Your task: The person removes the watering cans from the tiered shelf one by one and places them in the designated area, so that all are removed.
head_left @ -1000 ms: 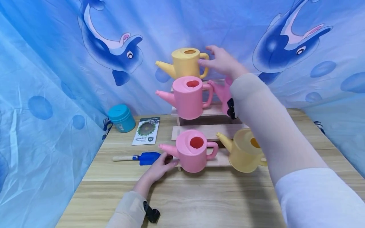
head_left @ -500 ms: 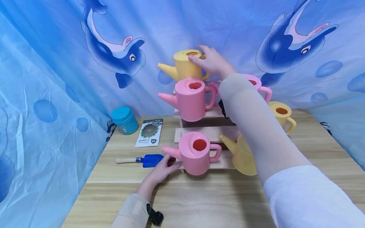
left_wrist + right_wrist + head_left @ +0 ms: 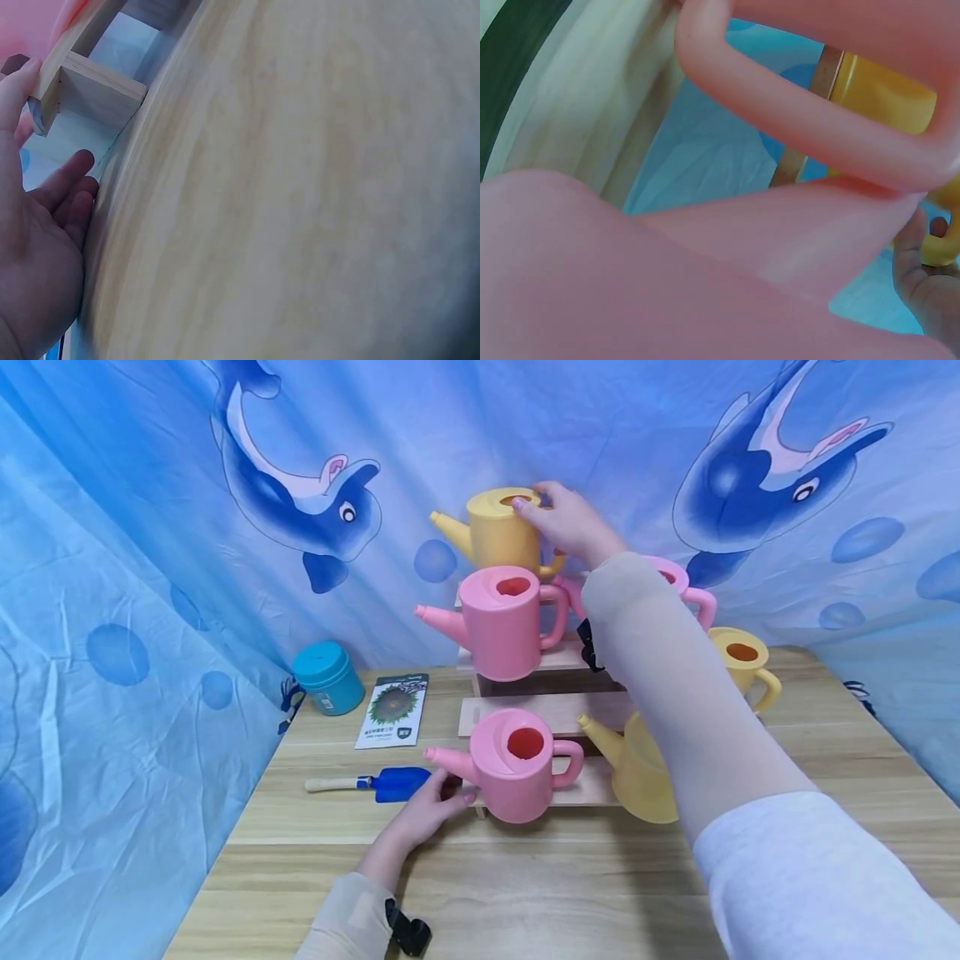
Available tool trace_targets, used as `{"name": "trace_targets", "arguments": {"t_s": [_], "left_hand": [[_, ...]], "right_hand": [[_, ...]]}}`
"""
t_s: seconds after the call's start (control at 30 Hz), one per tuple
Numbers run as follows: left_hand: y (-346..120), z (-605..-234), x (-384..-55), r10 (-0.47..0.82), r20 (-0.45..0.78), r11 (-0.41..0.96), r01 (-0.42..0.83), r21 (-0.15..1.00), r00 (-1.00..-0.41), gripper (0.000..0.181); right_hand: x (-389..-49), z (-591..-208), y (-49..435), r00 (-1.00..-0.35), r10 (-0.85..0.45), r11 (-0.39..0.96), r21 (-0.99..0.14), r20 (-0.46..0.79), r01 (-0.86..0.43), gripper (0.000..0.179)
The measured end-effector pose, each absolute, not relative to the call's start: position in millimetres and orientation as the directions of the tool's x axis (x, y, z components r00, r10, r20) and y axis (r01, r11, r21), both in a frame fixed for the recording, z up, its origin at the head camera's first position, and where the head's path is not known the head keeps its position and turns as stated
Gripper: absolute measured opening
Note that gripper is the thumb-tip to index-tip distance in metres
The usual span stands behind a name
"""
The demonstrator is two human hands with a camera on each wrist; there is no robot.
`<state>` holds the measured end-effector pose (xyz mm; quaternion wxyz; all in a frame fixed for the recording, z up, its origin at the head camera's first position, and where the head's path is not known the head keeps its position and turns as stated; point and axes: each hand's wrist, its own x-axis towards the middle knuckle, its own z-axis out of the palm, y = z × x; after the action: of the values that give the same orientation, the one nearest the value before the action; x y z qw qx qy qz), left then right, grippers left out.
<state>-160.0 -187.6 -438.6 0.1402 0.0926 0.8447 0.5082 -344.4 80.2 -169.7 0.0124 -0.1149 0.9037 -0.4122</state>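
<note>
My right hand (image 3: 573, 522) grips the top yellow watering can (image 3: 502, 539) by its upper right side, thumb at the filling hole. The can leans slightly, spout (image 3: 452, 533) to the left, on the top level of a stepped wooden stand (image 3: 551, 706). In the right wrist view, part of that hand (image 3: 934, 300) shows at the yellow handle (image 3: 939, 244), behind a pink can close to the camera. My left hand (image 3: 426, 810) holds the left end of the stand's lowest board (image 3: 82, 45) with thumb and a finger; its other fingers (image 3: 64, 180) curl loosely below.
Pink watering cans stand on the middle (image 3: 501, 627) and lowest (image 3: 517, 772) steps. Further right are another pink can (image 3: 667, 568) and two yellow cans (image 3: 645, 777), partly behind my right arm. On the left lie a blue trowel (image 3: 397, 783), a seed packet (image 3: 390, 710) and a teal jar (image 3: 328, 677).
My right hand has moved left onto the top yellow can and taken hold of it. The can has since shifted a little right and up, tilting slightly. My left hand stays at the stand.
</note>
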Motion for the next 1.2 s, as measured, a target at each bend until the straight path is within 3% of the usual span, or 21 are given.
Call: {"name": "trace_targets", "arguments": {"t_s": [0.27, 1.2], "left_hand": [[-194, -463, -167, 0.277, -0.108, 0.454, 0.030, 0.890, -0.955, 0.063], [-192, -462, -163, 0.250, -0.159, 0.480, -0.021, 0.877, -0.955, 0.073]], "right_hand": [[-341, -169, 90, -0.985, -0.172, 0.559, -0.821, 0.025, -0.118, 0.075], [-323, -168, 186, -0.994, -0.090, 0.629, -0.777, -0.056, -0.013, 0.085]]}}
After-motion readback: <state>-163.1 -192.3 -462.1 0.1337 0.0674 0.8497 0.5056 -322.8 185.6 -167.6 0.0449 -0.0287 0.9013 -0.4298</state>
